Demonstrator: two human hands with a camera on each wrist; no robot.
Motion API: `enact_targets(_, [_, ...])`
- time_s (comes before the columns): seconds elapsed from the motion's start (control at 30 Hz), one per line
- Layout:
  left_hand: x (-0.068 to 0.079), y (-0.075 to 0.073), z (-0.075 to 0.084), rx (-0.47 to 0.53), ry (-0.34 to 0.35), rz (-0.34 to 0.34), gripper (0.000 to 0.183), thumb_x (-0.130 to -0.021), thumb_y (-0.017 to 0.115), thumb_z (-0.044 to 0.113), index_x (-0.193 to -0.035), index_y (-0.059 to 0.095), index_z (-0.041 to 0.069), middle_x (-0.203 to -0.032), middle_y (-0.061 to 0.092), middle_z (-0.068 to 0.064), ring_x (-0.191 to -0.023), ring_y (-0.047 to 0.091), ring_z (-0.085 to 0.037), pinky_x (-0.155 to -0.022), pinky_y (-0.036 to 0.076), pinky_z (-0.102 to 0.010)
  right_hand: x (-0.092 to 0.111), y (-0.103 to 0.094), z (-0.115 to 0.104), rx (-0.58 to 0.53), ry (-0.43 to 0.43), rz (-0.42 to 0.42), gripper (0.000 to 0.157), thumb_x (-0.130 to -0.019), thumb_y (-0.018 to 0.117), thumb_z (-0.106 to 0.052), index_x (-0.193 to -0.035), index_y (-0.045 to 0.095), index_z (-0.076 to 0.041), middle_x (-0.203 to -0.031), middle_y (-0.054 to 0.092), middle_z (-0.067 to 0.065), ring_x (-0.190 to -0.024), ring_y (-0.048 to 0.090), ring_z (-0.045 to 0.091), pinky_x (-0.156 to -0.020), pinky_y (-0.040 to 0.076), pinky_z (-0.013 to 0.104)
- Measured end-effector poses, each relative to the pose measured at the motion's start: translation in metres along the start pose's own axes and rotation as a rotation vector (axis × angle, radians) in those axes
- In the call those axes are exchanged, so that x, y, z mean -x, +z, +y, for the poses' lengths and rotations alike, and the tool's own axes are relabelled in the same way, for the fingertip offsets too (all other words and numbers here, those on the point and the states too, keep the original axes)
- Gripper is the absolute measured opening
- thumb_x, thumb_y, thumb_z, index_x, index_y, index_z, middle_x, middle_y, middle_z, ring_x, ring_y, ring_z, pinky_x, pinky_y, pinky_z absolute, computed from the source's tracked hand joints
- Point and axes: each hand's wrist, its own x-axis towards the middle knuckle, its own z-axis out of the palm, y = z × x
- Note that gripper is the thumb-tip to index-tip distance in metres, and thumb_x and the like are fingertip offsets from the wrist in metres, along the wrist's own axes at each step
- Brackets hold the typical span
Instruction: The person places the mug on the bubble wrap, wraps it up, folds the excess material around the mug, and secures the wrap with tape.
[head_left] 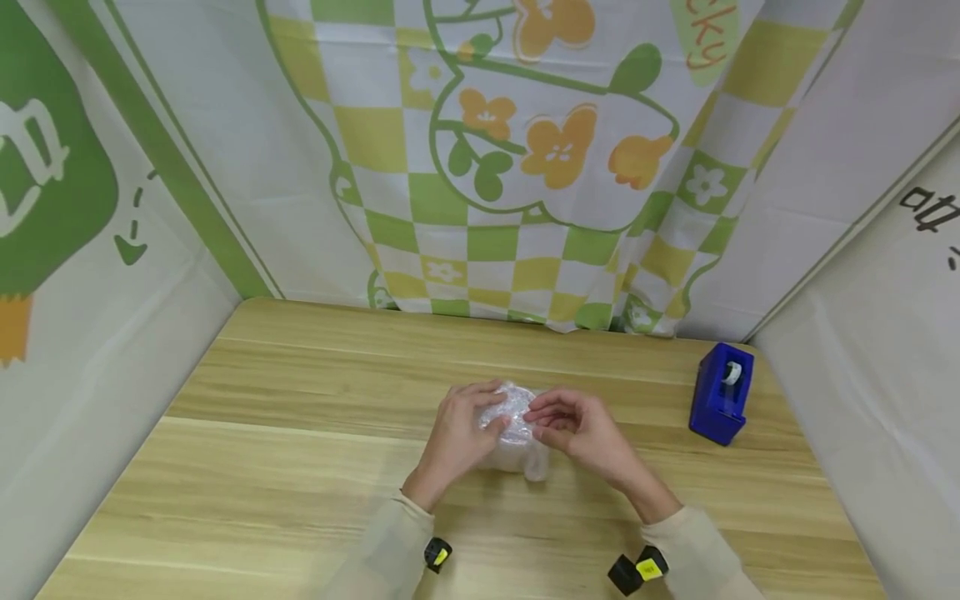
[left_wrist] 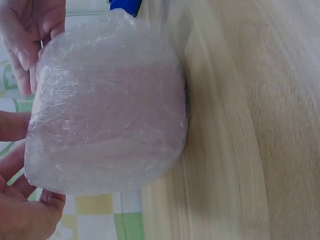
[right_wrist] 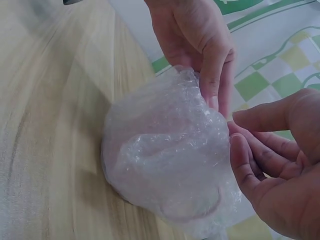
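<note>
A mug-shaped thing (head_left: 516, 454) stands on the table, wrapped in clear plastic wrap (right_wrist: 165, 145). A pale pinkish body shows through the layers in the left wrist view, and a handle-like loop (head_left: 536, 462) juts toward the near right. My left hand (head_left: 461, 425) holds the top from the left, thumb over the top and fingers along the far rim. At the top's right side is my right hand (head_left: 566, 421), its bent fingertips close together right at the edge of the wrap. I cannot tell whether they pinch the film.
On the table's right side stands a blue tape dispenser (head_left: 720, 396) with a roll in it. The wooden table (head_left: 285, 467) meets a patterned curtain (head_left: 487, 250) at its back edge. White panels (head_left: 885, 400) flank it on both sides.
</note>
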Motion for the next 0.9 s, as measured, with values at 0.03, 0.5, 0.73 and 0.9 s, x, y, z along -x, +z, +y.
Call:
enact_targets(0.03, [-0.001, -0.001, 0.0, 0.01, -0.007, -0.012, 0.03, -0.081, 0.079, 0.0, -0.11, 0.074, -0.005, -0.129, 0.067, -0.014, -0.118, 0.058, -0.038, -0.102, 0.044, -0.054, 0.001, 0.001, 0.0, -0.001, -0.001, 0.002, 0.025, -0.088, 0.07, 0.009, -0.113, 0.065, 0.007, -0.106, 0.071, 0.019, -0.094, 0.067, 0.026, -0.083, 0.058, 0.028])
enact_targets(0.5, [-0.002, -0.003, -0.002, 0.035, 0.001, -0.04, 0.029, -0.082, 0.077, -0.004, -0.111, 0.074, -0.007, -0.135, 0.056, -0.022, -0.122, 0.054, -0.04, -0.101, 0.047, -0.054, 0.027, -0.038, 0.007, 0.088, 0.12, 0.345, 0.021, -0.092, 0.07, 0.001, -0.112, 0.067, 0.009, -0.103, 0.071, 0.019, -0.09, 0.067, 0.013, -0.078, 0.056, 0.021])
enact_targets(0.73, [-0.002, -0.002, 0.003, -0.024, -0.007, -0.019, 0.032, -0.081, 0.078, -0.002, -0.112, 0.073, -0.006, -0.122, 0.061, -0.022, -0.117, 0.055, -0.04, -0.102, 0.047, -0.052, 0.044, -0.109, 0.031, 0.576, 0.266, 0.719, 0.021, -0.092, 0.073, -0.018, -0.102, 0.075, 0.001, -0.089, 0.073, 0.014, -0.071, 0.065, 0.013, -0.058, 0.048, 0.021])
enact_targets(0.9, [-0.001, 0.0, 0.005, -0.068, 0.003, 0.004, 0.032, -0.08, 0.079, -0.003, -0.111, 0.074, -0.006, -0.118, 0.064, -0.02, -0.112, 0.057, -0.04, -0.098, 0.049, -0.051, 0.063, -0.156, 0.054, 0.739, 0.438, 0.796, 0.036, -0.093, 0.067, -0.026, -0.092, 0.07, 0.01, -0.08, 0.067, 0.022, -0.071, 0.063, 0.038, -0.05, 0.045, 0.037])
